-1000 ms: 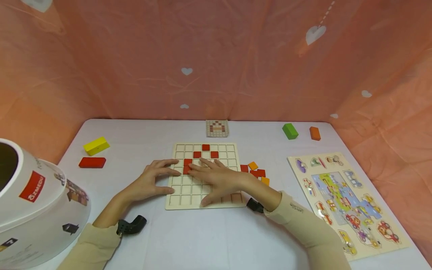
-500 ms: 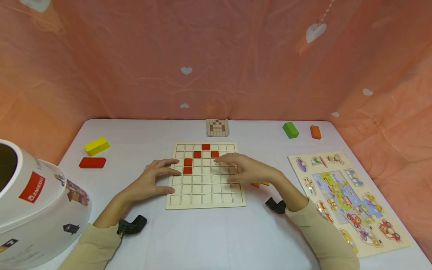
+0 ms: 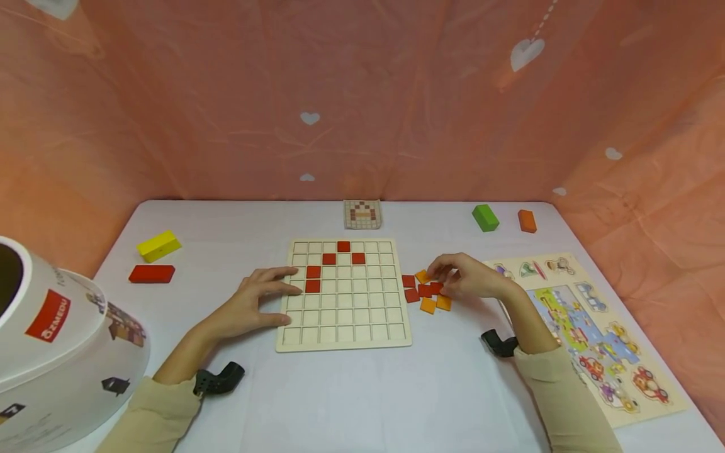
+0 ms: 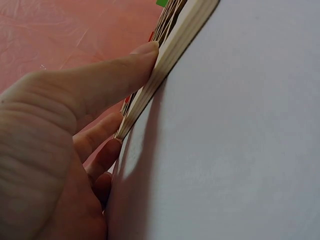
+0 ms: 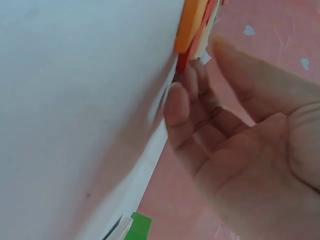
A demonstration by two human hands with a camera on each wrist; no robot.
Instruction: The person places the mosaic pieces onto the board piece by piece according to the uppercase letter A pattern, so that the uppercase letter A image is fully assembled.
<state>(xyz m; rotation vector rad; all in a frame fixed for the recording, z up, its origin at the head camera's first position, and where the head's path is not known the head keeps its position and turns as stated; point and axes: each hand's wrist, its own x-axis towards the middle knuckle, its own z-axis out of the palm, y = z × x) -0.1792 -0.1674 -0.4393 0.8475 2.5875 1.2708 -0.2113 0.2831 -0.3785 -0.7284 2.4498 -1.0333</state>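
A wooden grid board [image 3: 354, 318] lies on the white table with several red square tiles [image 3: 313, 272] set in its upper cells. My left hand [image 3: 243, 308] rests at the board's left edge, fingers spread; in the left wrist view its thumb [image 4: 120, 75] touches the rim. Right of the board lies a cluster of loose red tiles [image 3: 411, 295] and orange tiles [image 3: 428, 306]. Over that cluster's right side is my right hand [image 3: 470, 277], fingers bent down towards the tiles. Its thumb [image 5: 237, 75] stands apart from the fingers, and no tile shows between them.
A small pattern card [image 3: 362, 215] lies behind the board. A yellow block [image 3: 159, 246] and red block [image 3: 151, 274] lie left, a green block [image 3: 485, 218] and orange block [image 3: 527, 221] back right. A white bucket [image 3: 73, 377] stands front left; a picture puzzle [image 3: 651, 409] lies right.
My right hand has moved right, from over the board to the loose tiles, uncovering the grid's lower cells. My left hand has stayed at the left edge.
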